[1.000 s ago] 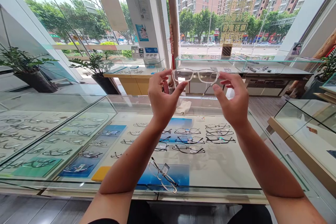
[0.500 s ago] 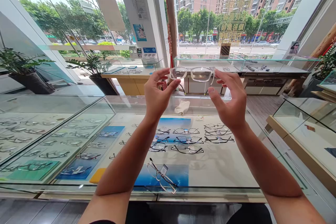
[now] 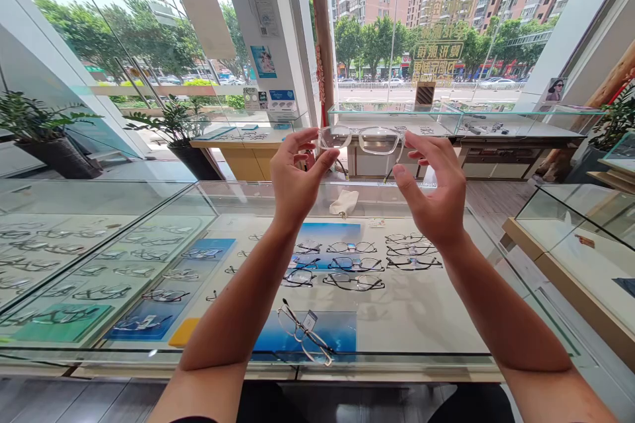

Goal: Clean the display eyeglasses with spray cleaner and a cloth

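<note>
A pair of clear-framed eyeglasses (image 3: 378,151) is held up above the glass counter, lenses upright and temples pointing down and away. My left hand (image 3: 296,175) is closed at the left end of the frame, its index finger at the corner and thumb just below. At the other end my right hand (image 3: 439,188) grips the right corner with its fingertips, while the thumb stands apart lower down. Below the hands lies a crumpled white cloth (image 3: 344,203) on the counter. Nearer to me, a tagged pair of glasses (image 3: 303,334) rests askew over a blue panel.
The glass display counter (image 3: 421,337) holds rows of glasses (image 3: 353,264). Another glass case (image 3: 570,264) stands to the right, and more showcases (image 3: 397,122) line the window. Potted plants (image 3: 173,129) stand at the left. A yellow object (image 3: 184,332) is beside my left forearm.
The eyeglasses and my left hand have shifted very slightly to the left. My right hand stays almost still, and both hands keep their hold.
</note>
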Action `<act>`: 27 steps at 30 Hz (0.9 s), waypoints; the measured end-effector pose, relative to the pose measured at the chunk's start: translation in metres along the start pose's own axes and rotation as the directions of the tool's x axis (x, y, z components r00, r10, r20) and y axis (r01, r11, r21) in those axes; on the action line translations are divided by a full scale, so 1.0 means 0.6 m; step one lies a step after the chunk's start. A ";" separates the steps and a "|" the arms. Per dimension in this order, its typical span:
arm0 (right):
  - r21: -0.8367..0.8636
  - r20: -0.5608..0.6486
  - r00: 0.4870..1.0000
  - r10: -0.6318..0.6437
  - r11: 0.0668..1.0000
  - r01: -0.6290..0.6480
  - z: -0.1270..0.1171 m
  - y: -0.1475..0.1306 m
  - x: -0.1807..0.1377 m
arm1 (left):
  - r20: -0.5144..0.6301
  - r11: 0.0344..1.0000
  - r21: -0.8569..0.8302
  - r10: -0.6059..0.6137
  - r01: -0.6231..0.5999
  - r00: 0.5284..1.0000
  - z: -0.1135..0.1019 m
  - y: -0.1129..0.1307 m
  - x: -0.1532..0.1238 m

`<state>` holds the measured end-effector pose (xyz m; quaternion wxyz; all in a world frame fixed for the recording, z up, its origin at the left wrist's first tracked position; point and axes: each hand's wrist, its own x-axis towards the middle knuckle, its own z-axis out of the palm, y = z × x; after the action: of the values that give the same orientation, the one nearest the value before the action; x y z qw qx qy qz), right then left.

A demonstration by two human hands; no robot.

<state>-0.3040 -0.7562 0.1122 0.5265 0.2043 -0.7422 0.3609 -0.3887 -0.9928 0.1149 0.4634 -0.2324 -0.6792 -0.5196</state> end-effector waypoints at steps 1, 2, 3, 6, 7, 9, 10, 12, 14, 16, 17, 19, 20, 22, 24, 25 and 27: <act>-0.001 0.002 1.000 0.004 1.000 -0.004 0.000 0.001 0.000 | -0.022 1.000 0.012 0.017 -0.017 1.000 0.000 0.002 -0.001; 0.004 0.004 1.000 0.008 1.000 -0.008 0.001 0.002 0.000 | -0.047 0.999 0.030 0.037 -0.036 0.998 0.000 0.006 -0.003; 0.016 0.003 1.000 0.014 1.000 -0.015 0.002 0.004 0.000 | -0.073 0.997 0.051 0.060 -0.057 0.995 0.001 0.009 -0.005; 0.084 0.008 0.998 0.059 0.995 -0.060 0.006 0.012 0.001 | -0.130 0.988 0.107 0.128 -0.115 0.983 0.000 0.023 -0.012; 0.109 0.015 0.997 0.082 0.991 -0.083 0.007 0.015 0.001 | -0.137 0.984 0.119 0.145 -0.129 0.980 -0.001 0.027 -0.014; 0.150 0.035 0.991 0.130 0.980 -0.133 0.009 0.019 0.000 | -0.141 0.980 0.137 0.162 -0.143 0.977 -0.001 0.034 -0.017; 0.166 0.042 0.988 0.148 0.974 -0.153 0.010 0.021 0.000 | -0.143 0.979 0.144 0.166 -0.145 0.976 -0.001 0.036 -0.018; 0.193 0.050 0.985 0.167 0.966 -0.174 0.011 0.024 0.000 | -0.149 0.977 0.154 0.172 -0.149 0.974 0.001 0.039 -0.021; 0.203 0.053 0.985 0.163 0.964 -0.171 0.012 0.026 -0.002 | -0.157 0.975 0.158 0.182 -0.157 0.971 0.003 0.041 -0.023; 0.198 0.053 0.988 0.146 0.968 -0.153 0.012 0.027 -0.003 | -0.163 0.974 0.158 0.188 -0.162 0.969 0.005 0.040 -0.024; 0.194 0.050 0.990 0.135 0.971 -0.143 0.012 0.027 -0.003 | -0.165 0.974 0.157 0.189 -0.163 0.968 0.006 0.038 -0.025; 0.191 0.037 0.993 0.115 0.974 -0.120 0.012 0.026 -0.004 | -0.163 0.975 0.152 0.188 -0.164 0.969 0.008 0.033 -0.024; 0.191 0.030 0.994 0.105 0.976 -0.109 0.012 0.025 -0.004 | -0.159 0.975 0.148 0.186 -0.163 0.970 0.009 0.029 -0.023; 0.187 0.020 0.996 0.083 0.979 -0.086 0.012 0.022 -0.004 | -0.149 0.978 0.133 0.180 -0.160 0.972 0.011 0.020 -0.020; 0.168 0.022 0.997 0.068 0.983 -0.071 0.011 0.017 -0.004 | -0.139 0.981 0.104 0.176 -0.162 0.975 0.013 0.012 -0.017; 0.157 0.025 0.998 0.064 0.985 -0.067 0.010 0.015 -0.004 | -0.134 0.983 0.089 0.172 -0.161 0.976 0.015 0.008 -0.015; 0.142 0.026 0.998 0.057 0.988 -0.060 0.009 0.010 -0.004 | -0.122 0.986 0.072 0.156 -0.148 0.980 0.018 0.002 -0.013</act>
<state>-0.3107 -0.7564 0.1067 0.4916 0.2235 -0.7258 0.4261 -0.3883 -0.9812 0.1084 0.5512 -0.2351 -0.6445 -0.4749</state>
